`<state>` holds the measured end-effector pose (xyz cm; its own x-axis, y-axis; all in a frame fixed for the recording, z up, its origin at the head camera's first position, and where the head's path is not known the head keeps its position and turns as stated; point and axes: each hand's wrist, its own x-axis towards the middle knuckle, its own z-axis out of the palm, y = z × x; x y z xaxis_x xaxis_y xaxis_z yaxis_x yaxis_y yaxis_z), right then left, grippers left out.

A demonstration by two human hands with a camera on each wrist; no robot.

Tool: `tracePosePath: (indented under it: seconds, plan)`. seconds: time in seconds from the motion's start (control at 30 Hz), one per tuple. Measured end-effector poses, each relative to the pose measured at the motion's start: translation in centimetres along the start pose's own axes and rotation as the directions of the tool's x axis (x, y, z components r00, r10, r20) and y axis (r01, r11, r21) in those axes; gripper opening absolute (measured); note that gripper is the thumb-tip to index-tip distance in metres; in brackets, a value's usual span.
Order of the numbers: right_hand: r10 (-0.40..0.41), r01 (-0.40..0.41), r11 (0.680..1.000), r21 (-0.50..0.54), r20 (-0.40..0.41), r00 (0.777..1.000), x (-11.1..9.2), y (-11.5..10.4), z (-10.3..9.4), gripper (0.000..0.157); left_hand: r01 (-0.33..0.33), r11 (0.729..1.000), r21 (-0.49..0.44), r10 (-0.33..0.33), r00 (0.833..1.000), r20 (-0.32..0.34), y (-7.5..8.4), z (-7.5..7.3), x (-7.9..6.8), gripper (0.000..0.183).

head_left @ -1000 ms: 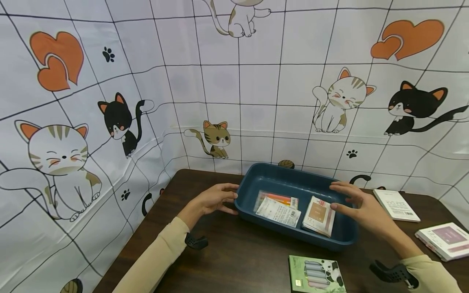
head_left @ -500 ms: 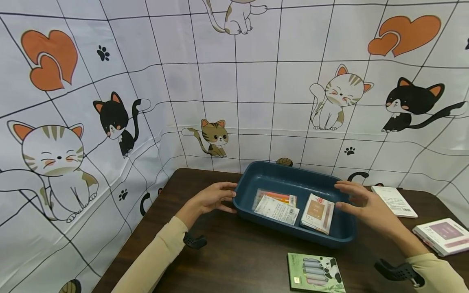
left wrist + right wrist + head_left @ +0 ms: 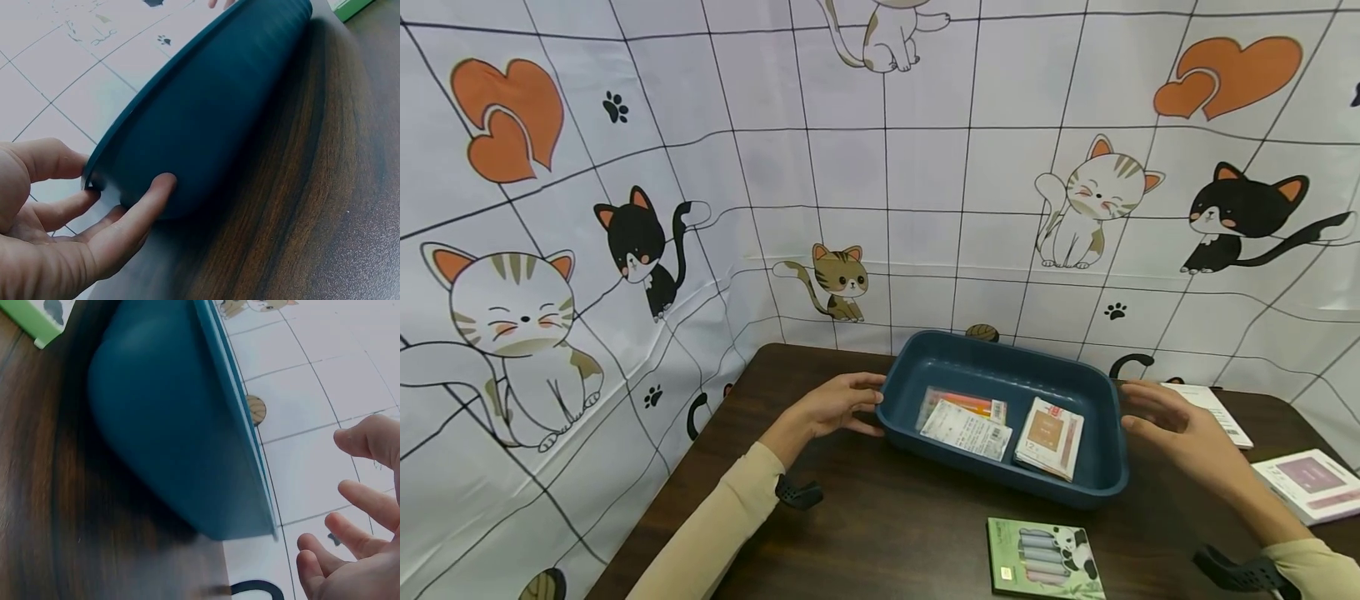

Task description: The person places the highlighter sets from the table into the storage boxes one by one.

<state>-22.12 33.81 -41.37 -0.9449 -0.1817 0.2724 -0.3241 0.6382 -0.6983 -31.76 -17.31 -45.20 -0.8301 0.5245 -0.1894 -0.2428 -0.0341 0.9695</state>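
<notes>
A dark blue plastic bin point(image 3: 977, 371) sits at an angle on the table. Inside it are a clear packet with orange contents point(image 3: 973, 404), a white printed packet point(image 3: 964, 432) overlapping it, and a white pack with a tan label point(image 3: 1049, 437). My left hand point(image 3: 837, 407) touches the bin's left end, its fingertips against the rim and outer wall in the left wrist view. Off the bin's right end, my right hand point(image 3: 1183, 429) is held with fingers loosely bent and nothing in them; the right wrist view shows a gap between it and the rim.
In front of the bin lies a green panda box of pastel pens point(image 3: 1045, 558). To the right are a white box point(image 3: 1217, 414), partly behind the right hand, and a white box with a purple label point(image 3: 1311, 482). A cat-print sheet point(image 3: 925, 183) hangs behind the dark wooden table point(image 3: 850, 517).
My right hand has moved right, from over the bin's right end to outside it. The left hand stays at the left end, and the bin's contents look the same.
</notes>
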Motion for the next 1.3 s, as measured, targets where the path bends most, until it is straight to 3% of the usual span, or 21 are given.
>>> tracePosePath:
  seconds: [0.2,0.83,1.03,1.3]
  plan:
    - [-0.003,0.003,1.0,0.012,-0.046,0.999,-0.8,1.1,-0.7,0.058,0.004,1.0,0.002,-0.004,1.0,0.0,0.1,0.0,0.1,0.056]
    - [0.158,-0.161,0.974,-0.161,-0.03,0.987,-4.1,4.6,-2.8,0.078,-0.003,1.0,0.022,0.004,1.0,-0.008,0.0,0.0,-0.2,0.057]
    - [0.157,-0.164,0.975,-0.147,-0.061,0.986,-5.2,5.8,-2.8,0.073,0.003,1.0,0.024,-0.002,1.0,-0.01,0.0,0.0,-0.2,0.055]
    - [0.149,-0.156,0.98,-0.124,-0.063,0.987,-5.1,6.3,-3.0,0.073,-0.002,1.0,0.009,0.002,1.0,0.007,0.0,-0.1,0.0,0.058]
